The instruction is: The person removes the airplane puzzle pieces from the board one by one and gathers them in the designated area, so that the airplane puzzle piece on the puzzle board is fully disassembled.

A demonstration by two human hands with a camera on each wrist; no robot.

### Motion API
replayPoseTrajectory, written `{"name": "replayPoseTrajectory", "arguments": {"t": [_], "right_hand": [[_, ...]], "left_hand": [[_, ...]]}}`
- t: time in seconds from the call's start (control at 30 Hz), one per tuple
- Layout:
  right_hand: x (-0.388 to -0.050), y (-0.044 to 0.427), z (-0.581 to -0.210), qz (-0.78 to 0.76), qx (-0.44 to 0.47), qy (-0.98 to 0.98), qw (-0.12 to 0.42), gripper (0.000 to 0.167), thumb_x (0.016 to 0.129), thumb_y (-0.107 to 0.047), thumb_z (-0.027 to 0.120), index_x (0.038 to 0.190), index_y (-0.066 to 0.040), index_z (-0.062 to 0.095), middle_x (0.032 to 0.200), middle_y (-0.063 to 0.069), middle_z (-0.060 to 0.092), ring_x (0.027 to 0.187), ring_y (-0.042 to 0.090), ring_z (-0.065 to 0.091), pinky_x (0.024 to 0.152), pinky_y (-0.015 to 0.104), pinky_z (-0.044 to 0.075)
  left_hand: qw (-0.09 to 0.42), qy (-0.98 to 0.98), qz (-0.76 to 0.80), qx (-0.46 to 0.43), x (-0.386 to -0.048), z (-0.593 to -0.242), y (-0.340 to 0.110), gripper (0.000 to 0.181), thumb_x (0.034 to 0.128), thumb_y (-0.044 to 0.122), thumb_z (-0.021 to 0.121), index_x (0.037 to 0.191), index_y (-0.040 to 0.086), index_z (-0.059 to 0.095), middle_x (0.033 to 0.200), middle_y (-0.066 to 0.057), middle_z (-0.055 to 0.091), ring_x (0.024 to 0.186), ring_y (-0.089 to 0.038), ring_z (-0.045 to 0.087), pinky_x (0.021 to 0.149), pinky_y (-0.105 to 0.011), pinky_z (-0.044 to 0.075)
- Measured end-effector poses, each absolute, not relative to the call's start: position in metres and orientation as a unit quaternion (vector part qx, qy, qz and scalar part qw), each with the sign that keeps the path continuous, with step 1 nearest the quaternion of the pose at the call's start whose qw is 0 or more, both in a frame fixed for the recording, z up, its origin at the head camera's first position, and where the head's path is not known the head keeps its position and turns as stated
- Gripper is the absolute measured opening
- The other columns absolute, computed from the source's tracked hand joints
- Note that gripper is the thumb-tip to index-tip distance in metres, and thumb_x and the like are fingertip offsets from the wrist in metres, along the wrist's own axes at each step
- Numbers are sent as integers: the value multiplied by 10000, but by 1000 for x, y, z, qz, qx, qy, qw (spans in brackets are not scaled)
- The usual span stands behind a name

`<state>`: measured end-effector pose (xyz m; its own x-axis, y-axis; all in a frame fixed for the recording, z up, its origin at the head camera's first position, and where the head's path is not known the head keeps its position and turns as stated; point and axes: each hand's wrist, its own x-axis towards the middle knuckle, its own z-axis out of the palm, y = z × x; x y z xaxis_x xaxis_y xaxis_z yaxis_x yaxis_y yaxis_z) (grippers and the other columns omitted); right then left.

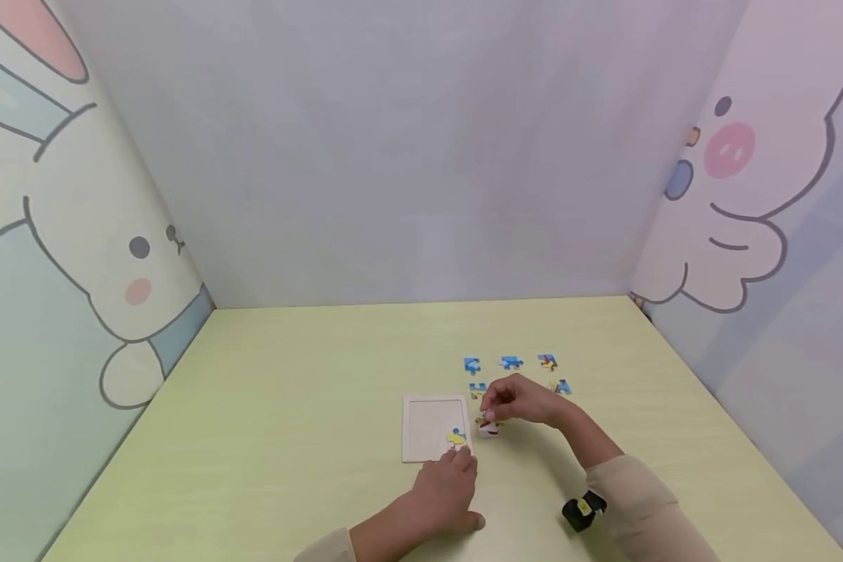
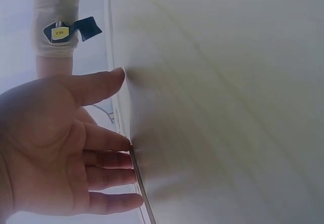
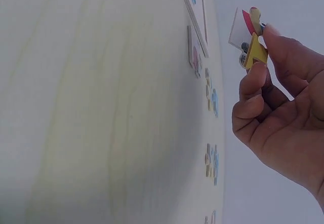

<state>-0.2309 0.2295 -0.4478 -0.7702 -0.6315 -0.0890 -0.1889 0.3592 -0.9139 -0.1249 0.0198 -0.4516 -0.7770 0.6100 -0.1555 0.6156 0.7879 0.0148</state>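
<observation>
My right hand [image 1: 523,400] is raised just right of a pale puzzle tray [image 1: 425,425]. It pinches a jigsaw piece [image 3: 255,51] between thumb and fingers; white, red and yellow show on that piece in the right wrist view. My left hand [image 1: 444,492] rests at the tray's near edge with its fingers extended and thumb spread. In the left wrist view its fingertips [image 2: 132,199] touch the tray's edge. A yellow and blue jigsaw piece [image 1: 457,438] lies inside the tray at its near right corner, just beyond the left fingertips.
Several loose jigsaw pieces lie beyond and right of the tray, including blue ones [image 1: 511,362] in the far row. Another piece [image 3: 193,51] lies beside the tray. A black device [image 1: 585,510] is on the right sleeve. Printed walls enclose the pale table [image 1: 288,406].
</observation>
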Motion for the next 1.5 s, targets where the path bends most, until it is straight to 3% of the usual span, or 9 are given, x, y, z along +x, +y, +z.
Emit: {"name": "replayPoseTrajectory", "arguments": {"t": [0.33, 0.67, 1.13, 1.5], "right_hand": [[-227, 250, -450, -493, -244, 806, 219, 96, 890, -99, 620, 929, -20, 656, 869, 61, 644, 748, 169, 569, 698, 383, 484], [-225, 266, -455, -483, -225, 820, 209, 88, 889, -87, 612, 917, -23, 665, 852, 77, 642, 708, 158, 534, 646, 344, 462], [-219, 290, -458, -476, -214, 832, 190, 114, 901, -62, 586, 948, 26, 642, 815, 66, 605, 653, 114, 456, 579, 260, 398], [-226, 299, -466, -470, -194, 842, 181, 98, 888, -29, 574, 945, 29, 628, 805, 49, 589, 644, 124, 463, 567, 247, 405]], "left_hand": [[76, 940, -24, 331, -125, -448, 19, 721, 730, 583, 683, 1233, 80, 566, 1187, -26, 503, 1066, -164, 501, 704, -335, 474], [99, 938, -1, 333, -124, -450, 15, 732, 763, 580, 649, 1290, 87, 529, 1366, -45, 440, 1226, -207, 428, 841, -384, 458], [144, 933, 56, 325, -128, -449, 12, 748, 770, 578, 647, 1328, 102, 500, 1408, -29, 403, 1269, -198, 387, 911, -405, 420], [133, 924, 69, 353, -128, -451, 6, 671, 789, 556, 637, 1302, 135, 538, 1420, -9, 395, 1299, -208, 349, 935, -389, 397]]}}
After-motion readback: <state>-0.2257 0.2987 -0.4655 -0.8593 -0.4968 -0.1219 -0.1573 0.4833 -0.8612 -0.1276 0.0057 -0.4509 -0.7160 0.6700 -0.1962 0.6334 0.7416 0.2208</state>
